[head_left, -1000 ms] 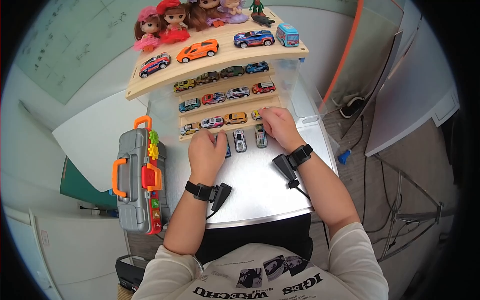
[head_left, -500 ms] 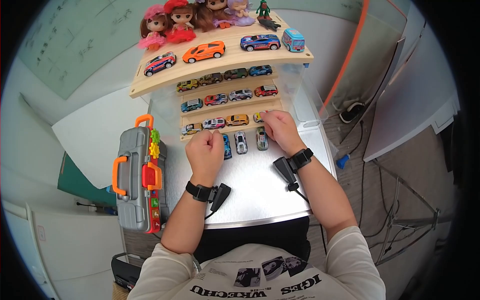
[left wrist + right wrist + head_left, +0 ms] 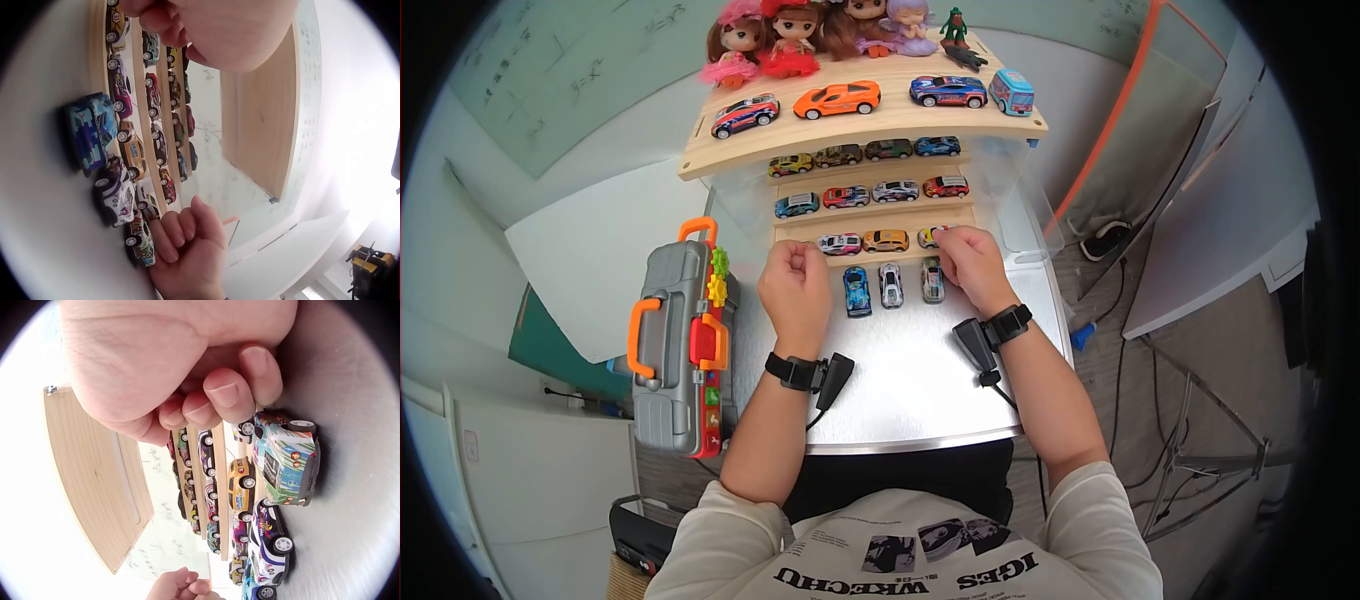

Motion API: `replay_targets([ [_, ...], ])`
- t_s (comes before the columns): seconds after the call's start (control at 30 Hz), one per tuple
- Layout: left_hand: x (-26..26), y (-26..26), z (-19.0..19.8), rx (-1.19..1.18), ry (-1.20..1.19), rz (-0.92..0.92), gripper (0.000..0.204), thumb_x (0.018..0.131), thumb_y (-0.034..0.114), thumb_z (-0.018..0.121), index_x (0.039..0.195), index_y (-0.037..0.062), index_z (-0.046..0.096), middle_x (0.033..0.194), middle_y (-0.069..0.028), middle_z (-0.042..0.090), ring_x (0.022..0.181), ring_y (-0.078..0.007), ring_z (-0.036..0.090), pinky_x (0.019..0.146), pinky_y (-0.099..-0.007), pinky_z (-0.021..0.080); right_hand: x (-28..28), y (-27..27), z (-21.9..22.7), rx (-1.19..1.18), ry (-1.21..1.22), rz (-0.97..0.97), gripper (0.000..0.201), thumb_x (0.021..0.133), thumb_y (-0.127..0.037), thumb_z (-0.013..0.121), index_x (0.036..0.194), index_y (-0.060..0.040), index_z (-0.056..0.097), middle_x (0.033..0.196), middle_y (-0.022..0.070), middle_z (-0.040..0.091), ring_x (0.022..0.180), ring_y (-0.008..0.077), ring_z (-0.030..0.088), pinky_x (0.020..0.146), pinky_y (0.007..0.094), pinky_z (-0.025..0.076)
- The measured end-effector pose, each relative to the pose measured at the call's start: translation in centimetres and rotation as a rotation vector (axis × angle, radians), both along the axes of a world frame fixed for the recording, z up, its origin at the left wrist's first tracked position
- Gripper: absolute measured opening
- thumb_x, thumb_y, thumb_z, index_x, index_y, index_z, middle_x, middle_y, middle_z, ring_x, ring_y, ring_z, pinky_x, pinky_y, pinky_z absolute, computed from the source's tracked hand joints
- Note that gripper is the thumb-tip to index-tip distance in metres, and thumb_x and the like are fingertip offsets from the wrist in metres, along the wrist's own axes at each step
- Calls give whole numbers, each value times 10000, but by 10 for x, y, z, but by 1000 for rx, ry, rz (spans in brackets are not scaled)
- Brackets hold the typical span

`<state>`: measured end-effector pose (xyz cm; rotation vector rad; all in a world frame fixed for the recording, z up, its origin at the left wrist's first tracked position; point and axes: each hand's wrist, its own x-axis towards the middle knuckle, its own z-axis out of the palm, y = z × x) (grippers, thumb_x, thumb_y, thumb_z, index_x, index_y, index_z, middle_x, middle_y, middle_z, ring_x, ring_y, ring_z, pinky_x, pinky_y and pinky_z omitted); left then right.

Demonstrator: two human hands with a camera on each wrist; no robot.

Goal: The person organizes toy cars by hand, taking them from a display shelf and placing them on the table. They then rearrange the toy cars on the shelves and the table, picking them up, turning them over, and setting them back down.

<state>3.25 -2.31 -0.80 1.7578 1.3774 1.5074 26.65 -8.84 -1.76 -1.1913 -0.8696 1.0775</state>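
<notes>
Hands (image 3: 796,292) (image 3: 977,270) both curled inward, near toy cars (image 3: 932,282).

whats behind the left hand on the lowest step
In the head view, the left hand covers the left end of the lowest step. The left wrist view shows a yellow-and-black car there; its far side is hidden.

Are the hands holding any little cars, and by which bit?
I can't tell. The left hand is curled close to the left-end car on the lowest shelf, the right hand close to the right-end car; any grip is hidden.
</notes>
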Motion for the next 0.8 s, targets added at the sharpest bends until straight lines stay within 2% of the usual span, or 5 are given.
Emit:
replay_targets([
  [0.03,-2,2,0,0,-3,5,153,920,136,688,895,-14,670,637,-87,642,559,-193,604,574,-342,489,0,0,1,0,-3,5,394,1025,-195,624,648,-106,551,577,-47,473,493,54,374,456,250,273],
  [0.1,-4,4,-1,-17,48,36,226,920,146,683,1075,-18,676,654,-85,651,578,-198,631,598,-352,505,-1,-1,4,-3,-6,1,395,1025,-190,621,647,-104,550,571,-46,472,484,57,367,453,253,270],
  [0.13,-4,5,-2,-18,45,39,226,920,146,683,1075,-18,676,654,-85,651,578,-198,631,598,-352,505,-1,-1,3,-3,-9,5,395,1025,-190,621,647,-104,550,571,-46,472,484,57,367,453,253,270],
  [0.2,-5,5,-3,-51,33,27,322,918,158,679,1182,-27,662,665,-87,662,593,-214,648,619,-365,517,-1,-1,1,0,-13,-1,398,1025,-187,621,643,-99,551,564,-43,475,479,57,367,452,253,269],
  [0.8,-10,12,0,-108,92,67,375,909,162,681,1228,-36,671,691,-110,685,626,-235,680,632,-374,532,-3,-3,4,-8,-54,-16,386,1013,-182,637,644,-102,556,555,-48,470,476,52,366,449,254,263],
])
